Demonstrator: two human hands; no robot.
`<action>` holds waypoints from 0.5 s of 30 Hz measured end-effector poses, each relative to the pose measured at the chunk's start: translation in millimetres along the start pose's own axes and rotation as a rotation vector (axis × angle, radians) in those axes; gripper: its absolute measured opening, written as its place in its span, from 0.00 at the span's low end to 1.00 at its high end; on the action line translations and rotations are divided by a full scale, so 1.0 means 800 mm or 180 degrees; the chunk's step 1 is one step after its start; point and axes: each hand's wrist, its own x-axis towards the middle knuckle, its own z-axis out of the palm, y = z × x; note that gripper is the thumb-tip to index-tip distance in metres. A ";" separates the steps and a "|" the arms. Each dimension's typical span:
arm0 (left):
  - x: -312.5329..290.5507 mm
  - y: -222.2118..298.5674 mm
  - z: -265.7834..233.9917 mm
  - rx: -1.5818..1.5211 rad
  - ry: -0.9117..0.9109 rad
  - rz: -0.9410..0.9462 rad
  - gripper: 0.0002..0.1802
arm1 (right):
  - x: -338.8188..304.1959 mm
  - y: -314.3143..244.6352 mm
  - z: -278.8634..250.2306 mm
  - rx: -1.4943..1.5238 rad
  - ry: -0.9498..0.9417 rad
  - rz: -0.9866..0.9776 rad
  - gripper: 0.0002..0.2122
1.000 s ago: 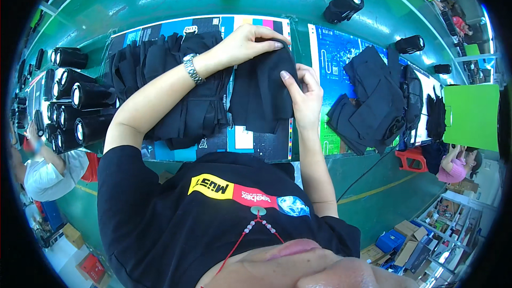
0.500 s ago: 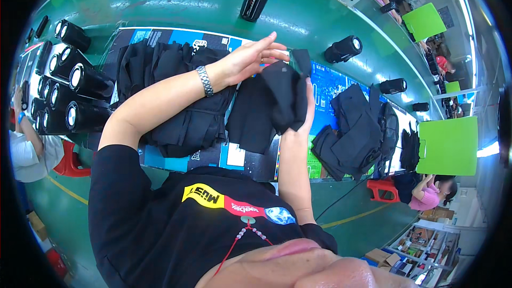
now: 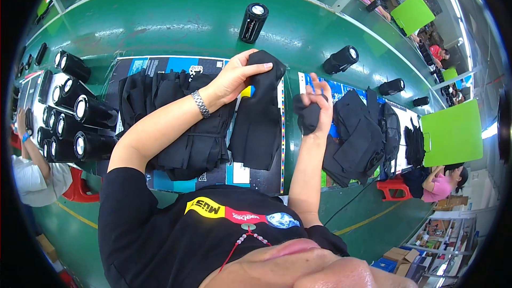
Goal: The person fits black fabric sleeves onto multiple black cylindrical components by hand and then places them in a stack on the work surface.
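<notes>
Two hands, left point(image 3: 238, 79) pinching cloth point(image 3: 268, 81), right point(image 3: 323, 111) (half-curled) holding wad point(image 3: 307, 117)

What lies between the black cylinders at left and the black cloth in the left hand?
A pile of black cloth pieces lies there, partly behind the left forearm; the head view shows it.

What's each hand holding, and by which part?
Left hand: black cloth, pinched near its far end. Right hand: small bunched black piece; which part is gripped cannot be told.

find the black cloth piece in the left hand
In the head view, the black cloth piece is near the centre, its far end in the left hand, just right of the dark cloth pile.
</notes>
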 end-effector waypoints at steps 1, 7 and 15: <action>-0.002 0.000 0.002 0.0160 -0.0093 0.0053 0.15 | -0.002 -0.005 0.013 -0.0490 -0.0001 0.0304 0.10; -0.003 -0.004 0.008 0.0828 -0.0326 0.0200 0.17 | -0.019 0.025 0.055 -0.2436 -0.0132 0.0758 0.05; 0.002 -0.005 -0.001 -0.0056 -0.0319 -0.0173 0.17 | -0.010 0.008 0.080 -0.1832 -0.0136 0.0266 0.05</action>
